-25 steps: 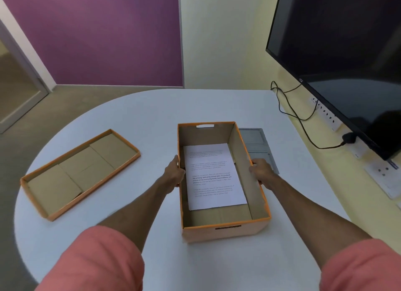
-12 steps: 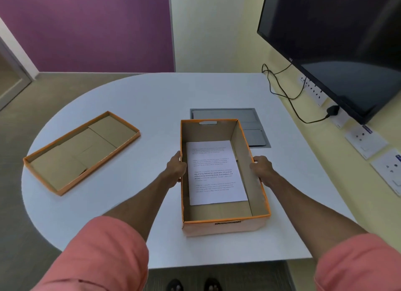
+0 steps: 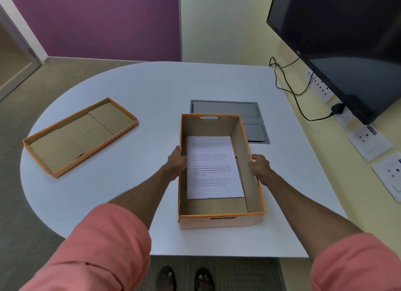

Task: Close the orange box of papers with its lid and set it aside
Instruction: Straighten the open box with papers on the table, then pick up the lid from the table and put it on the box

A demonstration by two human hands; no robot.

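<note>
The orange box (image 3: 221, 221) stands open near the front edge of the white table (image 3: 152, 91), with a printed sheet of paper (image 3: 213, 167) lying flat inside. My left hand (image 3: 176, 164) grips the box's left wall and my right hand (image 3: 259, 168) grips its right wall, both about midway along. The orange lid (image 3: 80, 136) lies upside down at the table's left side, well apart from the box, its brown inside facing up.
A grey cable hatch (image 3: 236, 110) is set into the table just behind the box. A large dark screen (image 3: 342, 41) hangs on the right wall, with a black cable (image 3: 290, 89) and wall sockets (image 3: 368, 142) below it. My feet show under the front edge.
The box has slid toward me along the table with both hands on its walls, uncovering the grey hatch behind it. The lid has stayed in place.
</note>
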